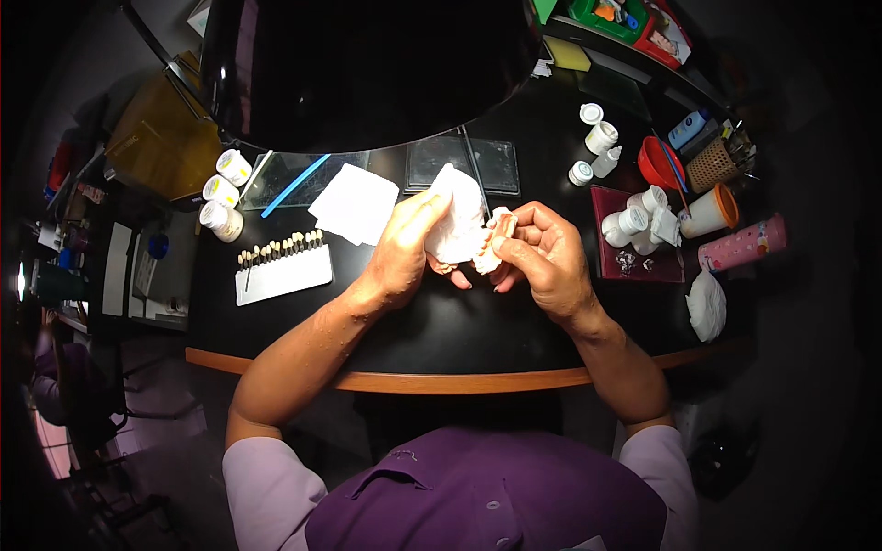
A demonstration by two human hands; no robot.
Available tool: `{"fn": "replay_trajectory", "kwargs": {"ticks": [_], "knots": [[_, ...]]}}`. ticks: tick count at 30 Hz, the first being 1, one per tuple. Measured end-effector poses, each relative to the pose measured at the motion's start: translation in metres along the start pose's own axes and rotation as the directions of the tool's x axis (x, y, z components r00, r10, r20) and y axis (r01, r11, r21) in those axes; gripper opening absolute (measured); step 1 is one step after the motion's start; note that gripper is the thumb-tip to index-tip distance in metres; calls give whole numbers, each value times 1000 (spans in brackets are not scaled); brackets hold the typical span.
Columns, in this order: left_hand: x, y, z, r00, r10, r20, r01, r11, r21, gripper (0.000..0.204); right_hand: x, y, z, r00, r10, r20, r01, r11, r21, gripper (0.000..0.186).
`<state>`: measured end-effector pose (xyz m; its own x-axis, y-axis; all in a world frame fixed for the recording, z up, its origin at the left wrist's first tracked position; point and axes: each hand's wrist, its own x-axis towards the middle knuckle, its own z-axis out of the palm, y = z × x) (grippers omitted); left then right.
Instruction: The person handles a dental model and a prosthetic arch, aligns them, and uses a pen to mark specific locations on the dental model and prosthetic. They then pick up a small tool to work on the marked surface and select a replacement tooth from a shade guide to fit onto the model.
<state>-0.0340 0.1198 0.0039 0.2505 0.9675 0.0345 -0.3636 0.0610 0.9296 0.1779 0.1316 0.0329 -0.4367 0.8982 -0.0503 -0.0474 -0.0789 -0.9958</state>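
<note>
My left hand (407, 241) is closed around a white, crumpled piece that looks like tissue (457, 220), held above the black tabletop. Close beside it, my right hand (548, 260) pinches a small peach-coloured dental model (493, 246) with a row of teeth and a reddish inner part. The model touches or nearly touches the tissue's right edge. Part of it is covered by my right thumb and fingers. Left of my hands, a white tooth shade guide (285, 278) with a row of tabs lies on the table, near some folded white tissue (358, 204).
A black lamp hood (367, 73) hangs low over the far side. White jars (220, 190) and a blue stick (296, 185) are at left. To the right stand a red bowl (659, 163), an orange-lidded jar (712, 211) and a pink bottle (742, 243). Another person (64, 376) sits far left.
</note>
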Motion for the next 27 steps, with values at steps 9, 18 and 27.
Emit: {"fn": "replay_trajectory", "kwargs": {"ticks": [9, 18, 27], "knots": [[-13, -1, 22, 973, 228, 44, -221, 850, 478, 41, -6, 10, 3, 998, -13, -62, 7, 995, -99, 17], [-18, -2, 28, 897, 435, 80, -332, 545, 770, 12, -12, 21, 11, 986, -150, -67, 134, 970, -201, 16], [-16, 9, 18, 986, 63, -157, -23, 969, 245, 27, -7, 11, 3, 994, -110, 3, 109, 991, 77, 21]]}}
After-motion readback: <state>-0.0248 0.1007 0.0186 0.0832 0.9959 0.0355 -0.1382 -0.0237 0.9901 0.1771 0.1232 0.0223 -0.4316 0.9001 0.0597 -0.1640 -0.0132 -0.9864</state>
